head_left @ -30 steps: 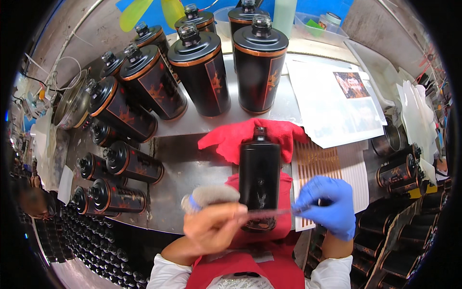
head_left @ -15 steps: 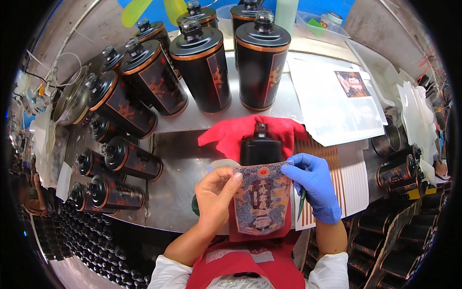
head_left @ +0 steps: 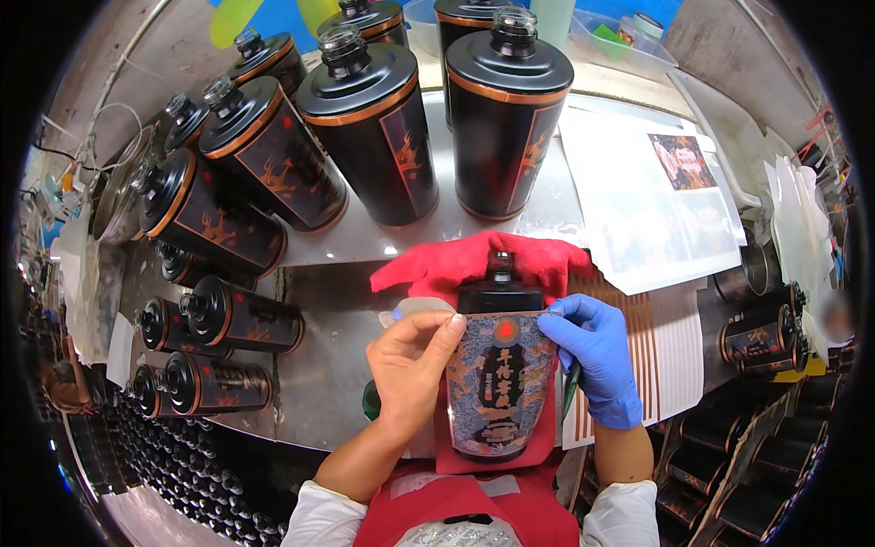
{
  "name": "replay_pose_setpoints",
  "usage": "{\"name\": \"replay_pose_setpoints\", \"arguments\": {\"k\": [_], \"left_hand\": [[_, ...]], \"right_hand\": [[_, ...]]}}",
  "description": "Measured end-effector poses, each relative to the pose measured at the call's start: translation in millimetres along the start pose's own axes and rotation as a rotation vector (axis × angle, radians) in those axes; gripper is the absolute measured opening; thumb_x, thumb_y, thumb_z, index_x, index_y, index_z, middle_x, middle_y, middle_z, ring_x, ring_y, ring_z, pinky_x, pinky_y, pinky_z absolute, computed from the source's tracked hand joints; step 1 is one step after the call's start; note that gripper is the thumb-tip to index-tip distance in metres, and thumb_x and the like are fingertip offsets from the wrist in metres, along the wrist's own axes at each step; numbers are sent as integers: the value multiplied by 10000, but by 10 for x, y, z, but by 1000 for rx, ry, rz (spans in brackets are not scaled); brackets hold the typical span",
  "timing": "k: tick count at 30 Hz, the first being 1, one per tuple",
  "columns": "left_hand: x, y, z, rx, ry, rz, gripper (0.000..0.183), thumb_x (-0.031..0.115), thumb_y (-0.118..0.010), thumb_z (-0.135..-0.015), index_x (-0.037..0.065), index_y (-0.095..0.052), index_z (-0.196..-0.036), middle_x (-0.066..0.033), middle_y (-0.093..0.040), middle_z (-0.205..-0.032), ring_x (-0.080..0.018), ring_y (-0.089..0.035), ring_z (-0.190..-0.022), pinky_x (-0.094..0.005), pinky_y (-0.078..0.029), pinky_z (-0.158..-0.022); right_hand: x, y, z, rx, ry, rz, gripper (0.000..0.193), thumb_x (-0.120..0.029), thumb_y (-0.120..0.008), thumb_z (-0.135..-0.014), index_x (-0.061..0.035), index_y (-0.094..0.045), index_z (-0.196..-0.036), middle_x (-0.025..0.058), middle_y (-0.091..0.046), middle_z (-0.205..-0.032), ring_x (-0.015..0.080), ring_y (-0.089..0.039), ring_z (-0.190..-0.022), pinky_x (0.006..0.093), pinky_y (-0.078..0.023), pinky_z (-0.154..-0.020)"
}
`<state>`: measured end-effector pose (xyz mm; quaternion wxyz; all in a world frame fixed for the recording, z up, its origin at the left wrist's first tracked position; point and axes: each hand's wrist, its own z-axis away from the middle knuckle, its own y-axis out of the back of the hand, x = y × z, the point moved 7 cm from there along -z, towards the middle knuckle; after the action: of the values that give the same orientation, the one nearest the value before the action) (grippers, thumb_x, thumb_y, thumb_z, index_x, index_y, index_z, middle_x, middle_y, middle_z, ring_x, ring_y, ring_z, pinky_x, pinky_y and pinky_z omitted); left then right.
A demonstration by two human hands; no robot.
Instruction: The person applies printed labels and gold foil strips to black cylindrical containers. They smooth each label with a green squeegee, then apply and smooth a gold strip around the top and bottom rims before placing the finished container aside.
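A black bottle [head_left: 499, 299] lies on a red cloth [head_left: 410, 264] in front of me, its neck pointing away. Over its broad face spreads a patterned decal sheet [head_left: 476, 401], blue-grey and gold with a red dot near the top. My bare left hand [head_left: 406, 365] pinches the sheet's upper left corner between thumb and finger. At the upper right corner, my right hand [head_left: 597, 360], in a blue glove, pinches it too. A dark green pointed tool [head_left: 571, 387] sticks out below the gloved fingers. Whether the sheet's lower part touches the bottle throughout, I cannot tell.
Several finished black bottles [head_left: 365, 137] with copper bands stand at the back; others [head_left: 241, 314] lie at left. White printed sheets [head_left: 629, 219] and a striped sheet [head_left: 674, 365] lie at right. Racks of bottles [head_left: 720, 465] sit below the table's right side.
The sheet has come down over the bottle's face; its lower part now looks flatter and its pattern clearer. Both hands keep their hold on the top corners. The view has shifted slightly.
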<state>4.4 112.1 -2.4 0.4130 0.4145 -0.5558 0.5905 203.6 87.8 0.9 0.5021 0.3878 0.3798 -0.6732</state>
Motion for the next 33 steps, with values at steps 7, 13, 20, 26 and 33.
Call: {"name": "replay_pose_setpoints", "arguments": {"k": [7,13,20,26,33], "left_hand": [[-12,-22,-64,-18,-17,-22,71,42,-655,-833,-12,-638,-876,-21,-635,-797,-64,-575,-706,-193,-460,-622],[-294,78,-103,3,111,103,213,36,-605,-856,29,-555,-1063,-40,-603,-898,-86,-563,-777,-217,-462,-697],[113,-172,428,-422,-214,-659,688,124,-578,-850,8,-213,-1422,-255,-314,-1392,-351,-301,-1308,-408,-212,-1068],[-25,-289,492,-655,-144,-541,785,199,-527,-888,35,-3,-1449,-245,-348,-1383,-333,-426,-1224,-359,-307,-1010],[-53,-262,514,-729,-129,-551,880,202,-584,-831,61,23,-1453,-234,-437,-1315,-316,-506,-1147,-353,-370,-965]], "right_hand": [[40,3,-64,9,9,-16,140,-133,-714,-772,-32,-638,-830,4,-619,-722,3,-453,-504,139,-330,-439],[149,10,-96,-16,3,-93,131,-115,-664,-815,-27,-600,-889,8,-604,-704,4,-444,-471,137,-316,-407],[315,28,61,-30,-22,-87,137,-174,-561,-899,-37,-566,-893,6,-560,-643,13,-424,-413,143,-306,-356],[385,29,64,-36,-35,-148,191,-176,-606,-868,-33,-550,-983,-4,-556,-710,13,-439,-475,146,-330,-404],[511,-63,151,-82,56,-113,471,-133,-709,-777,-2,-480,-1168,46,-575,-982,100,-543,-867,221,-453,-763]]}}
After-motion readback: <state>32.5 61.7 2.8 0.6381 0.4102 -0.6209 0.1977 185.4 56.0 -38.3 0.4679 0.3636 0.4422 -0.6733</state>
